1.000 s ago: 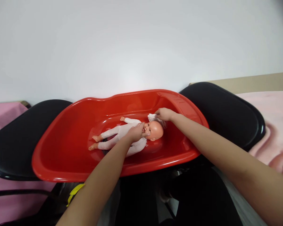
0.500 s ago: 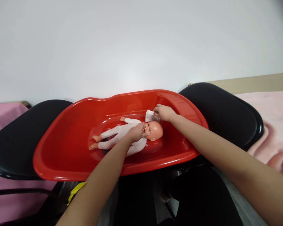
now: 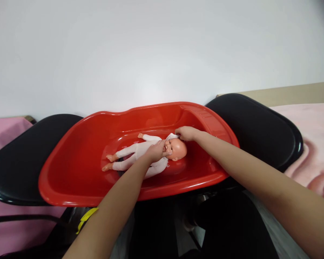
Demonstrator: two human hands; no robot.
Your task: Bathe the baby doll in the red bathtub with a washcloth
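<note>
Fingers [image 3: 179,130] of the right hand [image 3: 187,133] pinch a bunched white cloth [image 3: 172,136] just above the side of the doll's head [image 3: 179,149]. Whether the cloth touches the skin there is too small to tell. The left hand [image 3: 155,152] lies across the doll's neck and upper chest, its thumb reaching toward the cheek; its remaining fingers are partly out of sight, so I cannot tell if they grip or merely rest.

To do this well, I would keep the left hand's hold light yet steady, so the head cannot roll, and leave nose and mouth uncovered. The cloth is best folded into a flat pad, with no loose corner trailing over the eyes, and any strokes kept soft and short.

The doll [image 3: 144,148] lies on its back in the red tub [image 3: 70,172], feet toward the left end, dressed in pale clothing. The left forearm hides part of its near side, and a dark patch beneath the hip is hard to identify. Glare on the tub floor makes it unclear whether any water is there. Black side shelves [image 3: 256,126] flank the tub; below, a yellow strip [image 3: 86,218] is partly covered by the left arm.
</note>
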